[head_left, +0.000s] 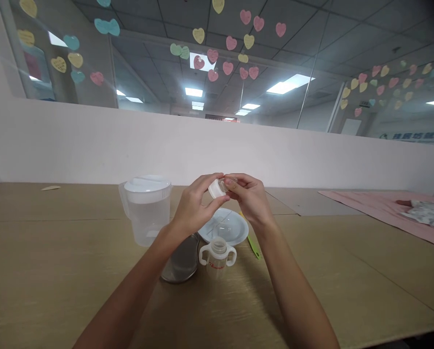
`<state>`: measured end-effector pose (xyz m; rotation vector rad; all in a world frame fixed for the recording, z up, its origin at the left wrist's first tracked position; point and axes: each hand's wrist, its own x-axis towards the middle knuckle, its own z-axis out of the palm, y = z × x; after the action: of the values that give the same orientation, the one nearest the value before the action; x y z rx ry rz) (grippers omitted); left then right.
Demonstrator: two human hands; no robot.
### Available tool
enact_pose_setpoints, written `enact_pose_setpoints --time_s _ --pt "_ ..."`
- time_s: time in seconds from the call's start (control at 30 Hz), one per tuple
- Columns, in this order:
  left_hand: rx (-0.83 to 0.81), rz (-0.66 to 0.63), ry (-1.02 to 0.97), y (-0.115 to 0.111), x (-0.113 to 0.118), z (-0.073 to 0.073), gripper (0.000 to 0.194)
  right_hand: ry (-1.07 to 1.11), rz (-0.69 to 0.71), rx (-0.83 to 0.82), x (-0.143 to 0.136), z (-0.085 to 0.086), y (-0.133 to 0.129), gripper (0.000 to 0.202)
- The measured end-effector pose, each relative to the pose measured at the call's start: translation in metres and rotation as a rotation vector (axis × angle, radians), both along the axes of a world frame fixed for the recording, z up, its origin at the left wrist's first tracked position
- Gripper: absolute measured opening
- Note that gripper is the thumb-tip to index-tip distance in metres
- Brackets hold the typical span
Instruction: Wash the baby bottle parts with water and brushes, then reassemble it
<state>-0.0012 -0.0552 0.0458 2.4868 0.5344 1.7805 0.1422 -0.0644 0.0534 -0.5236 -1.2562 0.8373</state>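
Heart-shaped paper notes in pink, yellow, green and blue point(249, 41) dot a long glass window point(144, 63), with lit ceiling panels visible in it, above a plain white wall point(93, 145). Below the wall runs a wide, light-brown wooden counter point(74, 286).

Both hands are raised over the middle of it, close together and closed on one small piece: a white plastic bottle collar point(216, 189) with a clear, soft-looking teat point(222, 185). The left hand point(195, 206) pinches the collar between thumb and fingers, while the right hand point(251, 201) grips the clear part from the other side (its fingers hide much of it). So the piece sits directly between the two hands, tilted and well above the counter.

Beneath it, a translucent bottle with two white side handles and red lettering point(217, 261) stands upright, its mouth uncovered, nearer the wearer than the hands are. Just behind the bottle lies a pale blue-white round plate point(241, 237) bearing a clear domed piece point(224, 230). Left of the bottle is a grey metal curved tray point(182, 261), partly covered by the left forearm, and farther left stands a translucent lidded pitcher point(149, 215). A slim bright-green handle point(253, 248) lies at the plate's right. Off to the far right, a pink cloth point(365, 206) is spread on the counter.
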Motion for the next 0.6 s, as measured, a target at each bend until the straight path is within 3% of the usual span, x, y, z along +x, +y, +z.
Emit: enact_pose_setpoints --time_s 0.13,0.6 --pt "0.013 -0.013 -0.004 0.001 -0.001 0.0 0.038 0.034 0.048 -0.014 0.0 -0.002 0.004 0.02" --pt "0.039 0.003 0.01 0.001 -0.001 0.001 0.036 0.187 -0.053 -0.091 -0.01 -0.006 0.008 0.022"
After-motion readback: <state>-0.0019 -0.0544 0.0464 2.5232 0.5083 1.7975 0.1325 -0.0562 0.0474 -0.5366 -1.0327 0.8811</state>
